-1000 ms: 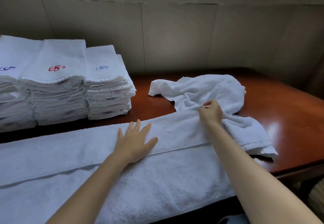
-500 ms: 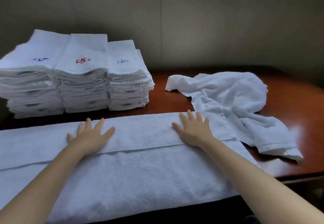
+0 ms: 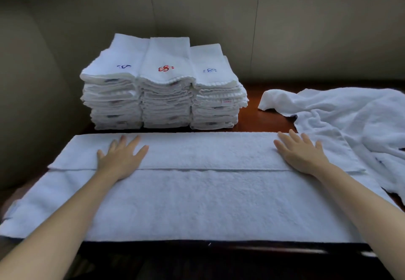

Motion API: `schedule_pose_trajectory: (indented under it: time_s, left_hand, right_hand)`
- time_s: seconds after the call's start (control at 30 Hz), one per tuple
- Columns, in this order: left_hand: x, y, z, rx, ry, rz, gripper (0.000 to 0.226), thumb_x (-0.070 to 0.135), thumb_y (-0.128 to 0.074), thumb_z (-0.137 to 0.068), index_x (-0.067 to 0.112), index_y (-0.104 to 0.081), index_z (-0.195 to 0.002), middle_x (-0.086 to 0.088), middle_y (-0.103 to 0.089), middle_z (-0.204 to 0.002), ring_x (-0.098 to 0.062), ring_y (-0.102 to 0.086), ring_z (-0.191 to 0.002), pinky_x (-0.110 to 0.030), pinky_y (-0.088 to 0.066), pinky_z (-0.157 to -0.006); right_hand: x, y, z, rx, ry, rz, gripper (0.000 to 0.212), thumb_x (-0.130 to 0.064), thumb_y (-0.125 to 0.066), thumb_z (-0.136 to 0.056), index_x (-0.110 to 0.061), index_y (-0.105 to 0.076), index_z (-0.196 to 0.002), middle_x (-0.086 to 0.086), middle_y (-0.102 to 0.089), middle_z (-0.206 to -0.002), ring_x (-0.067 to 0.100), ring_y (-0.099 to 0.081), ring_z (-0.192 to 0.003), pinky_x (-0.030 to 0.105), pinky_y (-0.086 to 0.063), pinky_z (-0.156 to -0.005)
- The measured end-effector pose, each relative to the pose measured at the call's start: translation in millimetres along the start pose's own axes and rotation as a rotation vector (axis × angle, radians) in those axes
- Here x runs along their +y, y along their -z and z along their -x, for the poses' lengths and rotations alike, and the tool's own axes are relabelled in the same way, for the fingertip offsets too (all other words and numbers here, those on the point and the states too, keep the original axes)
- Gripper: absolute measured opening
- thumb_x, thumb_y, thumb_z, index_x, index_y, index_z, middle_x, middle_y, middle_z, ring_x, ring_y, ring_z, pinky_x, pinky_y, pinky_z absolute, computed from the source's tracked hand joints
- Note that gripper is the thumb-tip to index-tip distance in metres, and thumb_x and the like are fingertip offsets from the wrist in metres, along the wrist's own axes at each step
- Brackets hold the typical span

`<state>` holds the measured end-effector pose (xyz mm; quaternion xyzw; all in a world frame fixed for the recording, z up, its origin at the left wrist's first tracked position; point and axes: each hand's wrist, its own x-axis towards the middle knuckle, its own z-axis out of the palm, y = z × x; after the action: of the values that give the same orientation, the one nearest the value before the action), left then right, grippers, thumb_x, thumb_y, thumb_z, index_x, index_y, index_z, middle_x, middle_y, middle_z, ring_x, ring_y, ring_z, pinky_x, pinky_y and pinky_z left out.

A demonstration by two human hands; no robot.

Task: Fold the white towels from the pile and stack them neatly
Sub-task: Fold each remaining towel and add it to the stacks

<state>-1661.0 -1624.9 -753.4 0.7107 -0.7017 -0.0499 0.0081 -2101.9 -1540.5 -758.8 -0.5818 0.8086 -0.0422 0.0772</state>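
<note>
A long white towel (image 3: 197, 198) lies flat across the near part of the table, its far edge folded over toward me into a narrower band. My left hand (image 3: 121, 159) rests flat on the left part of that folded band, fingers spread. My right hand (image 3: 301, 154) presses flat on the right part, fingers straight. A crumpled white towel (image 3: 341, 113) lies at the right, partly overlapping the flat towel's end. Three stacks of folded white towels (image 3: 164, 88) with embroidered marks stand behind, at the centre left.
The dark wooden table (image 3: 258, 117) shows between the stacks and the crumpled towel. A beige panelled wall (image 3: 285, 38) stands close behind. The table's front edge runs just below the flat towel.
My right hand let go of the crumpled cloth and came down flat on the folded band. Both hands slid apart along the band, the left hand going left. The view swung left.
</note>
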Motion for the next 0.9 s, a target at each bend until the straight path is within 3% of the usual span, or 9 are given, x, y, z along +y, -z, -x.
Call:
schedule_pose_trajectory:
  time_s: [0.17,0.27,0.33,0.43,0.5,0.57,0.7,0.8,0.9]
  left_hand:
    - [7.9,8.6,-0.4,-0.062,-0.051,0.024,0.060,0.060,-0.015,-0.097,0.037,-0.006,-0.152,0.000,0.005,-0.161,-0.022,0.003,-0.148,-0.056,-0.002,-0.115]
    - [6.8,3.7,34.2,-0.143,-0.267,0.059,0.067,0.065,-0.018,-0.093,0.036,-0.006,-0.152,0.002,0.008,-0.161,-0.017,0.008,-0.148,-0.050,0.003,-0.116]
    - [3.4,-3.3,65.7,-0.177,-0.468,0.030,0.076,0.076,-0.012,-0.082,0.044,-0.001,-0.150,0.008,0.013,-0.159,-0.012,0.013,-0.146,-0.044,0.007,-0.116]
    - [-6.2,-7.3,105.2,-0.175,-0.667,-0.007,0.071,0.082,-0.016,-0.078,0.059,0.012,-0.139,0.019,0.019,-0.154,-0.001,0.020,-0.142,-0.034,0.013,-0.114]
    - [-15.7,-4.6,121.7,-0.157,-0.742,-0.045,0.074,0.082,-0.027,-0.077,0.063,0.019,-0.132,0.022,0.023,-0.151,0.004,0.025,-0.136,-0.030,0.016,-0.112]
    - [-25.1,-3.5,133.2,-0.118,-0.787,-0.101,0.082,0.082,-0.032,-0.076,0.059,0.018,-0.136,0.024,0.026,-0.149,0.004,0.026,-0.136,-0.027,0.017,-0.112]
    - [-40.2,-3.9,141.4,0.005,-0.738,0.046,0.062,0.054,-0.049,-0.092,0.046,-0.019,-0.146,0.021,-0.008,-0.155,0.001,-0.009,-0.144,-0.016,-0.006,-0.113]
    - [-50.1,2.4,139.7,0.133,-0.662,0.090,0.046,0.024,-0.057,-0.093,0.028,-0.049,-0.139,0.009,-0.045,-0.145,-0.011,-0.042,-0.134,-0.024,-0.037,-0.102]
    - [-65.2,15.3,128.1,0.136,-0.504,0.061,0.040,0.014,-0.051,-0.092,0.024,-0.056,-0.130,0.007,-0.057,-0.131,-0.013,-0.050,-0.122,-0.029,-0.042,-0.094]
  right_hand:
    - [-20.8,9.6,21.3,0.296,0.106,0.058,0.046,-0.041,-0.024,-0.098,-0.017,-0.058,-0.118,0.007,-0.055,-0.128,0.029,-0.046,-0.121,0.049,-0.030,-0.105]
    - [-57.9,11.8,54.7,0.315,0.424,0.192,0.043,-0.040,-0.028,-0.099,-0.021,-0.063,-0.115,0.002,-0.057,-0.128,0.023,-0.047,-0.122,0.035,-0.031,-0.103]
    - [-87.5,3.7,83.0,0.145,0.654,0.147,0.043,-0.049,-0.035,-0.097,-0.029,-0.052,-0.132,-0.002,-0.044,-0.144,0.018,-0.034,-0.135,0.028,-0.020,-0.110]
    - [-123.4,-19.7,130.6,-0.081,0.904,0.120,0.072,-0.072,-0.028,-0.087,-0.037,-0.015,-0.150,-0.004,-0.014,-0.158,0.015,-0.007,-0.145,0.027,0.000,-0.115]
    - [-133.1,-31.3,149.9,-0.106,0.968,0.181,0.084,-0.081,-0.020,-0.080,-0.041,0.005,-0.149,-0.002,0.003,-0.160,0.019,0.007,-0.146,0.034,0.010,-0.114]
    - [-134.9,-32.5,154.3,-0.077,0.966,0.198,0.081,-0.080,-0.021,-0.081,-0.045,0.007,-0.148,-0.004,0.006,-0.160,0.018,0.009,-0.146,0.033,0.010,-0.114]
    - [-137.6,-22.4,149.0,-0.024,0.903,0.029,0.055,-0.060,-0.032,-0.093,-0.043,-0.026,-0.146,-0.018,-0.021,-0.155,0.005,-0.014,-0.145,0.017,-0.011,-0.113]
    - [-139.9,-18.6,145.5,0.053,0.894,0.011,0.043,-0.038,-0.037,-0.100,-0.033,-0.038,-0.142,-0.015,-0.038,-0.148,0.005,-0.034,-0.137,0.022,-0.034,-0.103]
    - [-144.0,-14.5,143.4,0.084,0.863,0.097,0.050,-0.019,-0.038,-0.095,-0.028,-0.035,-0.143,-0.010,-0.043,-0.145,0.014,-0.044,-0.129,0.029,-0.041,-0.094]
